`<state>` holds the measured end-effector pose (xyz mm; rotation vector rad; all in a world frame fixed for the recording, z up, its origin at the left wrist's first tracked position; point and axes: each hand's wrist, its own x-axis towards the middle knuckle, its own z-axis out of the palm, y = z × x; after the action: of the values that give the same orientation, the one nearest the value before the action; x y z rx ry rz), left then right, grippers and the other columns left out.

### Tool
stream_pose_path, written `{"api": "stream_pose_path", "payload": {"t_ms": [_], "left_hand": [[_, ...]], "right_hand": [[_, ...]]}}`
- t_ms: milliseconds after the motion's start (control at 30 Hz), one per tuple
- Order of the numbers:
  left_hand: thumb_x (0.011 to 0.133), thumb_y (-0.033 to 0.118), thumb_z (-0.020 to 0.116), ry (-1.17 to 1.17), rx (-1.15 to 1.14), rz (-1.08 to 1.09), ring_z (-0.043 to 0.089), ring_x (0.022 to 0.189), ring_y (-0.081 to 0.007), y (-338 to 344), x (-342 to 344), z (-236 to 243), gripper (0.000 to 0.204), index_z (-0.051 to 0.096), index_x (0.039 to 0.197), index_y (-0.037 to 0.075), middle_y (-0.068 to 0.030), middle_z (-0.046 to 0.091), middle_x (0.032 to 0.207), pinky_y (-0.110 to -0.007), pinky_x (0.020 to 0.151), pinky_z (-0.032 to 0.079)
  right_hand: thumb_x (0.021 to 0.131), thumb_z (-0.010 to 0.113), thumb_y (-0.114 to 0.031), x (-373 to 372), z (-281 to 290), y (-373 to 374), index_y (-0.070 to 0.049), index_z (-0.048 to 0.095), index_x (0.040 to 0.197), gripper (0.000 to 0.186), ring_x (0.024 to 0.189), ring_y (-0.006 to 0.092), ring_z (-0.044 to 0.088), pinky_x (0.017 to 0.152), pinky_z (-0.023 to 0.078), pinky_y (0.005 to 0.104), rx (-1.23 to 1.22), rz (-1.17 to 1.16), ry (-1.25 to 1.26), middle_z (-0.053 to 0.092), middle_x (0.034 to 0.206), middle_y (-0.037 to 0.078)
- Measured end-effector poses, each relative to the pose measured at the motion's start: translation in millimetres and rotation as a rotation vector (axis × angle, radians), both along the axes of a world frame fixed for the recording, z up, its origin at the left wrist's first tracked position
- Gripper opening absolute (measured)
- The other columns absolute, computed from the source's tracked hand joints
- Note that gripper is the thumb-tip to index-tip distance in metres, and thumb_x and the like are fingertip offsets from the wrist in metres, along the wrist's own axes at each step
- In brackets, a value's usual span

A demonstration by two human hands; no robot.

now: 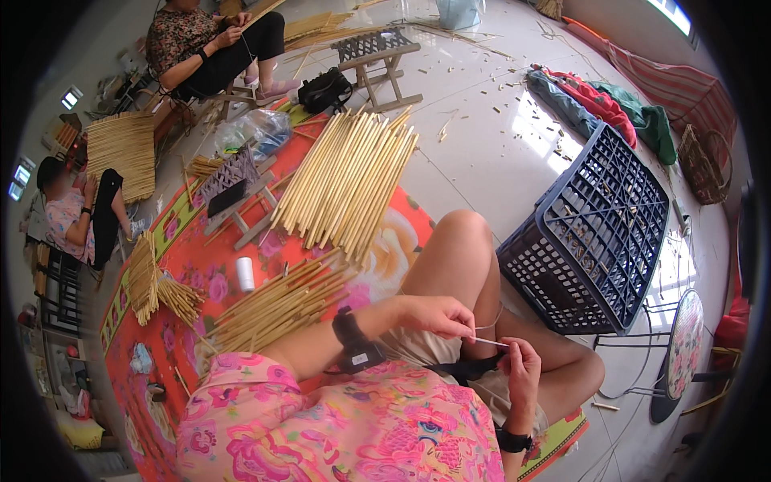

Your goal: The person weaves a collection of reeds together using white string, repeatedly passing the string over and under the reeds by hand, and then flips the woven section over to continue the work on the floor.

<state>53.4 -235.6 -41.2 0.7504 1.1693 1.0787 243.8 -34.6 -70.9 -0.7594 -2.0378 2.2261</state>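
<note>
My left hand point(440, 316) and my right hand point(523, 371) are close together above my crossed legs. A thin white cord point(491, 343) runs taut between them, pinched in the fingertips at each end. A fine loop of it seems to curve up beside my left fingers. Left of my legs, a bundle of loose yellow sticks point(281, 301) lies on the red floral mat point(221, 313). Beyond it, a panel of yellow sticks point(345, 181) lies side by side in a row. A white spool point(245, 274) stands beside the bundle.
A dark plastic crate point(562, 265) stands right of my knee, with a round floral-seated stool point(683, 345) beyond. Folding stools point(241, 197) and bundled sticks point(152, 281) are to the left. Two people point(193, 48) sit at the far left. Stick offcuts point(546, 120) litter the tiled floor.
</note>
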Motion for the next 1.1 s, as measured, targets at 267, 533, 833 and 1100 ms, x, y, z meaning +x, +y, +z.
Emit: {"api": "stream_pose_path", "payload": {"t_ms": [267,533,833,1100], "left_hand": [[0.090,0.020,0.064,0.288,-0.035,0.148,0.056,0.073,-0.0055,-58,-21,28,0.018,0.063,0.091,0.002,0.0005,0.063,0.080,-0.023,0.065,0.046],[0.086,0.016,0.066,0.395,-0.207,0.353,0.056,0.072,-0.0071,-160,-13,30,0.015,0.064,0.088,0.002,-0.0001,0.063,0.079,-0.024,0.067,0.046],[0.090,0.013,0.061,0.189,-0.171,0.826,0.053,0.072,-0.0033,-199,31,-2,0.010,0.061,0.091,0.003,0.0033,0.058,0.078,-0.021,0.063,0.044],[0.092,0.016,0.060,0.021,-0.096,0.739,0.049,0.056,-0.0034,-158,36,10,0.011,0.060,0.095,0.005,0.0036,0.055,0.069,-0.019,0.049,0.040]], "right_hand": [[0.095,0.052,-0.005,0,32,-11,0.000,0.061,0.105,0.014,0.060,0.0032,0.051,0.054,0.038,0.0181,-0.018,0.333,-0.079,0.058,0.068,-0.001],[0.090,0.060,-0.002,-14,22,24,0.000,0.060,0.087,0.004,0.062,0.0037,0.050,0.056,0.040,0.0188,0.547,0.064,0.179,0.056,0.071,-0.003],[0.087,0.058,0.004,-73,67,-27,-0.001,0.059,0.105,0.018,0.063,-0.0001,0.044,0.059,0.035,0.0145,0.166,0.275,0.113,0.056,0.081,-0.004],[0.087,0.064,-0.006,-134,43,-143,-0.002,0.052,0.124,0.039,0.067,0.0056,0.049,0.056,0.039,0.0197,0.010,0.950,0.310,0.062,0.105,0.007]]}}
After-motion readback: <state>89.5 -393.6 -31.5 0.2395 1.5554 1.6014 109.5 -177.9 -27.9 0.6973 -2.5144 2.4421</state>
